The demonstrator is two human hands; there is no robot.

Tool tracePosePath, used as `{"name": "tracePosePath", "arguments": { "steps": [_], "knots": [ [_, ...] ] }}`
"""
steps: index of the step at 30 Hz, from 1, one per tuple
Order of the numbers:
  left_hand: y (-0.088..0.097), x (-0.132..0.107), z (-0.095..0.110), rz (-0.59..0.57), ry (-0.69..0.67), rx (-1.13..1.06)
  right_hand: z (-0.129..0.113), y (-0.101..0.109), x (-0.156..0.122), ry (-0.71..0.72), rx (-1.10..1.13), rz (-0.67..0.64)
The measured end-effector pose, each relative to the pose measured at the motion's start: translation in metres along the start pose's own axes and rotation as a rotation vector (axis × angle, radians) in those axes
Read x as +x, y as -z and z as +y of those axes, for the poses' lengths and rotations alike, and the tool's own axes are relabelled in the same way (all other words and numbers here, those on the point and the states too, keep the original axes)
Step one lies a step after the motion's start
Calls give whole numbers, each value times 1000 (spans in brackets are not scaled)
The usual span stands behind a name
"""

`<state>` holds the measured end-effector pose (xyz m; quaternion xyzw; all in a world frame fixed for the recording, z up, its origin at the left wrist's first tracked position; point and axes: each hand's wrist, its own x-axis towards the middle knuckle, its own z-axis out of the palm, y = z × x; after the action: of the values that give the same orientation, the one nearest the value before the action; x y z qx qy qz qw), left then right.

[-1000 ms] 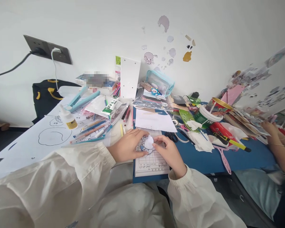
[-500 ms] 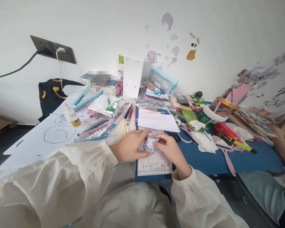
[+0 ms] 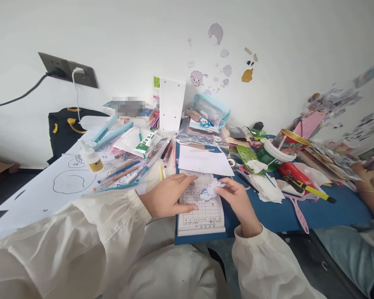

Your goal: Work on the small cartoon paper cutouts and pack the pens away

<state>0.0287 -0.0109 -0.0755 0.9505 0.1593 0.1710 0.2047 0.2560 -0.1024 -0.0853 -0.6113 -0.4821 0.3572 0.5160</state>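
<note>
Between the thumb and fingers of my right hand [image 3: 235,197] is a small paper cutout [image 3: 209,191] with a bluish drawn figure, tilted above a form pad. My left hand [image 3: 169,194] rests at the pad's left side, thumb and fingers spread apart, holding nothing. Printed grid lines and some handwriting cover the form pad [image 3: 202,220], which lies on the blue table top near its front edge. Just beyond the pad is a white sheet of paper [image 3: 202,160].
To the left, a glue bottle [image 3: 95,161] stands on drawn-on paper [image 3: 43,195] beside several pens. A green-and-white tub [image 3: 272,154], a yellow-and-black knife [image 3: 317,192] and tissues [image 3: 267,187] crowd the right. At the far right, another person's arm [image 3: 370,187] shows.
My right hand has moved right and turned the paper cutout away from my left hand. My left hand, now free of the cutout, stays over the pad's left side. The view has shifted slightly.
</note>
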Motion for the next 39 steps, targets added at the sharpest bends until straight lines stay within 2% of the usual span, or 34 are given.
{"name": "tracePosePath", "arguments": {
  "steps": [3, 7, 13, 18, 20, 24, 27, 31, 36, 39],
  "knots": [
    [1, 1, 0, 7, 17, -28, 3, 18, 14, -19, 147, 66],
    [4, 7, 4, 71, 62, -61, 0, 33, 37, -45, 243, 59],
    [8, 12, 2, 175, 141, -55, -7, 29, 55, -2, 158, -11],
    [15, 29, 3, 263, 326, -249, -9, 22, 61, 53, 131, 6],
    [15, 42, 5, 247, 401, -380, -12, 17, 63, 81, 117, -2],
    [7, 69, 3, 142, 585, -655, -17, 7, 71, 114, 101, -11],
    [2, 81, -3, 136, 669, -794, -16, 2, 78, 117, 110, 2],
    [3, 87, -9, 148, 690, -830, -16, 3, 88, 95, 147, -15],
    [8, 91, -8, 153, 704, -804, -13, 10, 101, 88, 106, -132],
    [9, 92, -7, 167, 691, -782, -10, 11, 106, 68, 99, -132]
  ]
}}
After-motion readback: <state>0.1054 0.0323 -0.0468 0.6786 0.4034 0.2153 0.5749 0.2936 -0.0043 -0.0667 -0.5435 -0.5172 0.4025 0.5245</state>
